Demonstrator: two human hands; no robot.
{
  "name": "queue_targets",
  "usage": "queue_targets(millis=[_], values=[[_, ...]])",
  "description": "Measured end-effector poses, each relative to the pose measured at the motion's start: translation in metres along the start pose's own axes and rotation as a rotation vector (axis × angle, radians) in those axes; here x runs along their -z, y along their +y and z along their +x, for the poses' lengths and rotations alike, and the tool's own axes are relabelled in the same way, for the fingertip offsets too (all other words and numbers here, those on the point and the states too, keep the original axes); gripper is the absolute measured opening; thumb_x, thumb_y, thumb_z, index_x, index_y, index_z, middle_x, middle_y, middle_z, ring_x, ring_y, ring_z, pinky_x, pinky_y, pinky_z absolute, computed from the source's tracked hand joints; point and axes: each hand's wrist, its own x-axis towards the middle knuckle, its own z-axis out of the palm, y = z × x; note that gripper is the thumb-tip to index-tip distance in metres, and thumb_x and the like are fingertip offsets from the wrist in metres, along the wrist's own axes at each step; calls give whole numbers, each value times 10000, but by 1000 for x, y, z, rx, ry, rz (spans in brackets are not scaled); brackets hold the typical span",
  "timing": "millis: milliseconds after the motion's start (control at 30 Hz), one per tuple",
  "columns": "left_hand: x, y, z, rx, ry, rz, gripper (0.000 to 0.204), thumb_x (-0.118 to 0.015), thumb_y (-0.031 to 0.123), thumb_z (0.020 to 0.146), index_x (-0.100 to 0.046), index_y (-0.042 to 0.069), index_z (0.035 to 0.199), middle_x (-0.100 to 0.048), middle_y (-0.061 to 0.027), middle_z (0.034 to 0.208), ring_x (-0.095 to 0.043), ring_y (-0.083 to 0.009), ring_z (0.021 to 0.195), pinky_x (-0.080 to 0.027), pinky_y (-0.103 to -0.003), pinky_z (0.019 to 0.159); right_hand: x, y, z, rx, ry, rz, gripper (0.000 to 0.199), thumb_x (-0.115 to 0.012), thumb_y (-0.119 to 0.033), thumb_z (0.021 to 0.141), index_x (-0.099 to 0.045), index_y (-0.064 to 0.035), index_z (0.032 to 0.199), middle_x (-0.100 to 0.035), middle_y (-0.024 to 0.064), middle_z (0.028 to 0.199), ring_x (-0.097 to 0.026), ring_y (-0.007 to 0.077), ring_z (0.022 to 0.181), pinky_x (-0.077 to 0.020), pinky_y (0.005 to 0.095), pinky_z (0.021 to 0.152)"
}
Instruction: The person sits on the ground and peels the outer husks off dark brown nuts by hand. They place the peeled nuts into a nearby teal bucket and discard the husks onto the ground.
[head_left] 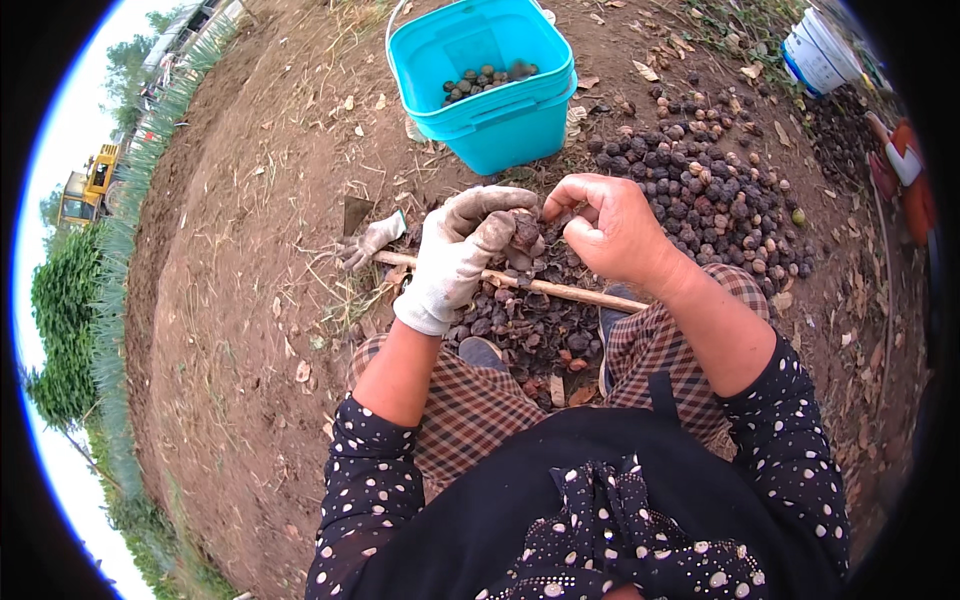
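My left hand point(455, 252) wears a dirty white work glove and is closed on a dark brown walnut point(524, 232), held between thumb and fingers. Bare and closed, my right hand point(618, 232) is just right of the walnut, with thumb and forefinger curled toward each other. What its fingers pinch, if anything, is hidden. Below both hands a wooden-handled tool point(555, 290) lies slantwise on the ground, across a heap of dark husk pieces point(530, 335) between my feet. A turquoise square bucket point(515, 135), part-filled with walnuts point(485, 83), stands just beyond my hands.
On the right spreads a large pile of blackened walnuts point(715, 195). A second glove point(375, 240) lies on the soil to the left. Farther off at the right is a white bucket point(822, 55). A yellow machine point(92, 185) stands beyond the plants at far left.
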Motion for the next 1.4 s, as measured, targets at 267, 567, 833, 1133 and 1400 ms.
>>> queue_targets(millis=[267,567,833,1133,1400], values=[[2,1,3,-117,51,293,304,-770,156,903,-672,-41,1112,-675,-94,1098,-674,-144,951,-600,-284,775,-9,-8,-4,141,-22,63,160,-709,-134,822,-686,15,874,-639,104,733,-617,171,603,-496,303,574],[-3,4,1,-104,-54,328,303,-806,178,861,-704,-25,1062,-658,-113,1112,-638,-174,1018,-534,-304,893,-7,7,-4,262,-28,-61,102,-604,-32,769,-667,31,818,-636,151,702,-627,216,615,-501,343,592],[5,6,3,-24,-46,-238,490,-745,276,901,-592,-40,1244,-679,-219,1070,-699,-253,726,-586,-330,616,-1,-4,-1,-81,-76,14,185,-585,-61,786,-726,-8,892,-665,148,735,-655,238,675,-524,355,656],[22,-10,16,171,114,-322,334,-570,197,1013,-578,-28,1260,-683,-156,1035,-664,-178,763,-562,-273,626,-5,7,-10,42,-273,-459,302,-612,-315,929,-697,-39,840,-675,176,798,-660,396,801,-531,505,728],[58,64,134,-103,398,-43,391,-586,266,1022,-513,-50,1239,-651,-176,1108,-691,-260,937,-601,-345,720,8,7,21,-463,-83,1031,630,-365,-557,1057,-642,3,1138,-618,31,870,-609,129,715,-497,293,642]])
